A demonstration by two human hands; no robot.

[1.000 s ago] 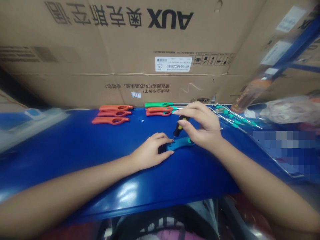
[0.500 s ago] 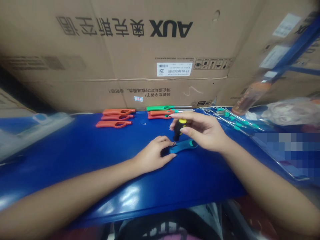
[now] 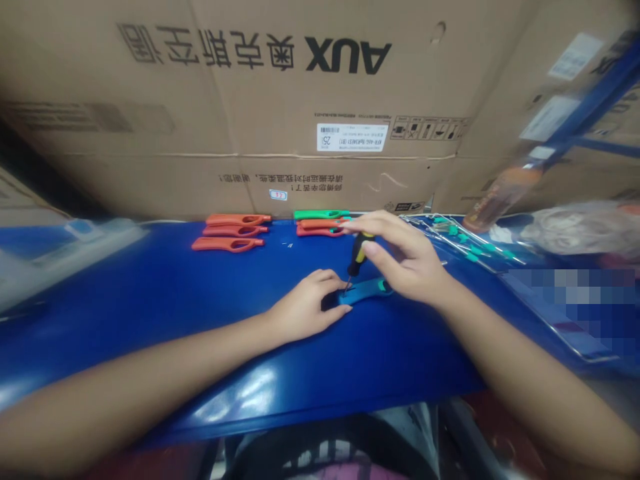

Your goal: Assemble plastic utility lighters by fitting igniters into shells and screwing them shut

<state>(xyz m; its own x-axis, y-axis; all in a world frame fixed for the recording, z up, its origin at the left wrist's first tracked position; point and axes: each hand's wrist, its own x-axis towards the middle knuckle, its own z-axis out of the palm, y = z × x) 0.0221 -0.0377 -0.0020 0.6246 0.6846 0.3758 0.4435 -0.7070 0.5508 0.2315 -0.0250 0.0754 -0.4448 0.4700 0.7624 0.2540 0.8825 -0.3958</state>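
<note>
My right hand (image 3: 405,260) pinches a small black and yellow screwdriver (image 3: 357,255), held nearly upright with its tip down on a blue plastic handle (image 3: 365,291). That handle lies flat on the blue table (image 3: 165,300). My left hand (image 3: 307,307) rests on the table with its fingers curled over the handle's left end, pressing it down.
Three orange handles (image 3: 233,233) lie in a row at the table's back, with a green and an orange one (image 3: 320,223) beside them. Metal rods with green ends (image 3: 465,243) lie at the back right. Big cardboard boxes (image 3: 280,100) wall the far side.
The screwdriver's top has tipped from leaning left back toward upright as my right fingers shift on it. My left hand and the blue handle stay put.
</note>
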